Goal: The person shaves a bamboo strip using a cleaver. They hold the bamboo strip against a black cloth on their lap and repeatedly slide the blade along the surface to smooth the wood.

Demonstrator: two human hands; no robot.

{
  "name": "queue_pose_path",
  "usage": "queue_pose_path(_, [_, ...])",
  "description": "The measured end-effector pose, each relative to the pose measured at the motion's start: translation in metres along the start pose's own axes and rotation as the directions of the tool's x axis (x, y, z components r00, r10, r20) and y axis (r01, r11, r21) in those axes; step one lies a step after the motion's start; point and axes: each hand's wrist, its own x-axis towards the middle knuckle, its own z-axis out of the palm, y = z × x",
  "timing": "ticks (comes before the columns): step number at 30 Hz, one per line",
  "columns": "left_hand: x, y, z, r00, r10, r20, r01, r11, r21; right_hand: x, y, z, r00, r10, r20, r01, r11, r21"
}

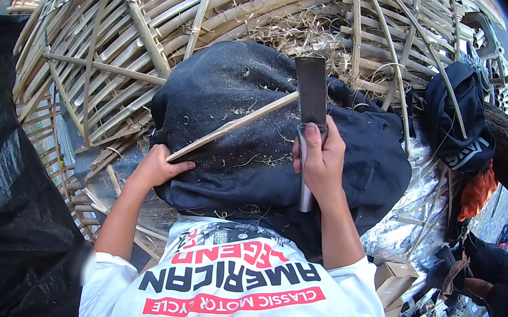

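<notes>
A pale bamboo strip (232,128) slants up and to the right over my lap, its lower end gripped in my left hand (157,167). My right hand (323,157) is closed round the handle of a broad, square-ended chopping knife (310,90), held with the blade pointing away from me. The strip's far end meets the blade's left edge. Beneath both hands, a black cloth (228,86) covers my legs, dusted with fine shavings and curled fibres.
Split bamboo slats (245,13) spread across the far side, with curly shavings (305,36) among them. Black plastic sheeting (5,193) hangs at left. To the right are a dark cloth bundle (453,112), an orange cloth (479,190) and a cardboard box (393,281).
</notes>
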Motion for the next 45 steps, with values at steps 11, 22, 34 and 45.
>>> queue_pose_path(11, [0.003, -0.003, -0.003, 0.99, -0.051, 0.131, 0.053, 0.999, -0.012, 0.0, -0.004, -0.011, 0.983, 0.115, 0.144, -0.144, 0.968, 0.204])
queue_pose_path(22, [0.009, -0.016, 0.004, 0.994, -0.044, 0.098, 0.041, 0.999, 0.032, -0.004, -0.007, -0.015, 0.979, 0.112, 0.173, -0.145, 0.971, 0.192])
queue_pose_path(34, [0.008, -0.02, 0.007, 0.998, -0.029, 0.059, 0.027, 0.999, 0.041, -0.011, -0.005, -0.009, 0.992, 0.101, 0.075, -0.106, 0.992, 0.07])
queue_pose_path(45, [0.005, -0.015, 0.005, 0.996, 0.018, 0.085, -0.019, 1.0, 0.012, -0.015, -0.001, -0.029, 0.974, 0.179, 0.139, -0.201, 0.964, 0.172])
